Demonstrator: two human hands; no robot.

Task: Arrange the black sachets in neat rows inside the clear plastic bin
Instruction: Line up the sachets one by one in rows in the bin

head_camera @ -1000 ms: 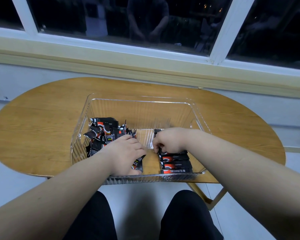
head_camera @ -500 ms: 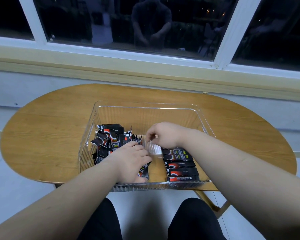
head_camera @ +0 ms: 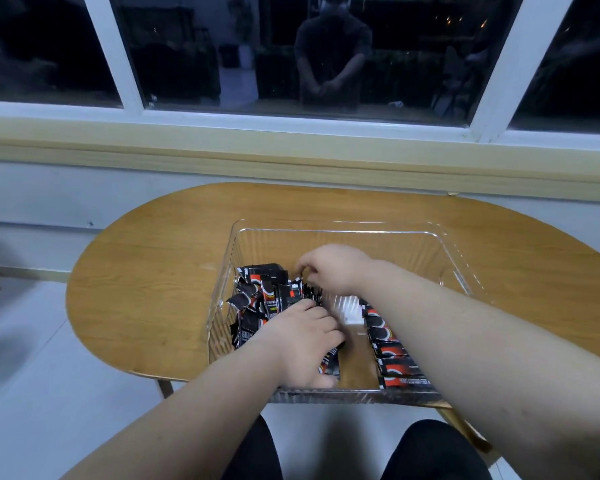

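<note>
Standing under a white-framed window (head_camera: 132, 64) is one oval wooden table (head_camera: 146, 271), its far edge close to a pale wall (head_camera: 66, 192) topped by a yellowish ledge (head_camera: 222, 143). The panes are dark and mirror a person's figure (head_camera: 329, 53). Pale floor (head_camera: 32, 341) shows to the left, and two dark-clad knees (head_camera: 430, 452) sit below the table's near edge.

One clear plastic bin (head_camera: 343, 233) rests on the table, slightly right of centre. All the black sachets are inside it, in two groups. A loose heap (head_camera: 267, 292) fills the left half, too jumbled to count. A single neat row (head_camera: 395, 362) runs along the right side, with about five sachets showing beside the forearm that covers part of it. Bare bin floor lies between the groups.

Two hands are in the bin. The left hand (head_camera: 298, 344) lies palm down at the heap's near edge, fingers and thumb curled round a small stack (head_camera: 331, 367) that pokes out beneath them. The right hand (head_camera: 333, 268) reaches across to the heap's far side, fingertips bent down onto upright sachet edges; whether it pinches one cannot be told.
</note>
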